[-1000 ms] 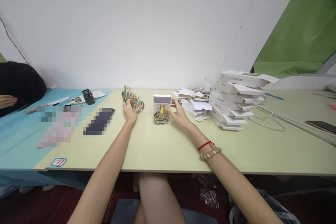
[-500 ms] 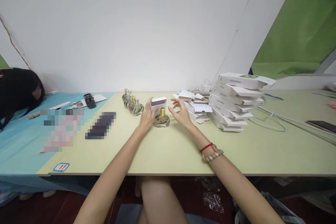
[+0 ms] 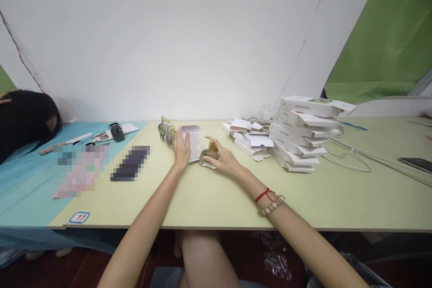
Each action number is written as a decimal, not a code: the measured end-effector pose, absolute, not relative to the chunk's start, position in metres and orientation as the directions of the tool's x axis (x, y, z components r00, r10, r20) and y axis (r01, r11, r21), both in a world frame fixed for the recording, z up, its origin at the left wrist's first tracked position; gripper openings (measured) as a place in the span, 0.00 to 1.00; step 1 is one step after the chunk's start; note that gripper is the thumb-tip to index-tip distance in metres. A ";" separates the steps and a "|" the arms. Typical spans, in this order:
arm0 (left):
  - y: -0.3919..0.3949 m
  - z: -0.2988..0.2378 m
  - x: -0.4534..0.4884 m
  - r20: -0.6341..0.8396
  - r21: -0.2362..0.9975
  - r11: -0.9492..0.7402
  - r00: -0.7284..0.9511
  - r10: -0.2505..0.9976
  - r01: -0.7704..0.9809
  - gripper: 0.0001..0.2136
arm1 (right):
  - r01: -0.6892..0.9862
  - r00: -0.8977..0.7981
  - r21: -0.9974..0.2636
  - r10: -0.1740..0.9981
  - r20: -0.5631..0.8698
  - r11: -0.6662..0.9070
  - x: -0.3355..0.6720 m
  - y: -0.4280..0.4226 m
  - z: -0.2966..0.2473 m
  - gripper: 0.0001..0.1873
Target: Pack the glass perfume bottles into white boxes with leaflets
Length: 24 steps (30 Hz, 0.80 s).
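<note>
My left hand (image 3: 182, 147) is wrapped round a small white printed box (image 3: 195, 144), held upright with lines of text facing me. Just right of it, my right hand (image 3: 222, 158) grips a round glass perfume bottle (image 3: 204, 157) with a gold cap, fingers curled about its right side. The bottle is low over the table or on it; I cannot tell which. Beyond my left hand a row of similar perfume bottles (image 3: 165, 131) with gold and silver caps stands on the table, its near end partly hidden by that hand.
Flattened white cartons (image 3: 251, 137) lie behind my right hand, beside a leaning stack of white boxes (image 3: 297, 135). White cables (image 3: 351, 155) and a dark phone (image 3: 416, 164) are further right. At left are a black jar (image 3: 116, 132) and a person's dark-haired head (image 3: 30, 119).
My right hand has moved from open beside the perfume bottle to closed on it. My left hand has shifted left and turned the box so its printed side shows.
</note>
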<state>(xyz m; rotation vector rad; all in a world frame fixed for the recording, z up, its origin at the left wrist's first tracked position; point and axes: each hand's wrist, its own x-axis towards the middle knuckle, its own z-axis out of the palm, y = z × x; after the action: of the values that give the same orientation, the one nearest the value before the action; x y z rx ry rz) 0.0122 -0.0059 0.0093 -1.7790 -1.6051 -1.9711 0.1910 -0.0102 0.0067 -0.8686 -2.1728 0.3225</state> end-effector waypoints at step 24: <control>-0.033 0.025 0.059 0.520 0.851 -0.521 0.034 0.854 0.073 0.25 | 0.283 -0.036 -0.475 0.504 0.863 0.833 0.200 -0.018 0.043 0.29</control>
<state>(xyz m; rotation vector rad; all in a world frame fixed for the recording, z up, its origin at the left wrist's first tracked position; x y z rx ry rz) 0.0590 -0.0333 0.0250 -2.5806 -1.4634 -2.3943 0.2003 -0.0178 0.0433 -0.6290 -1.6316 0.1984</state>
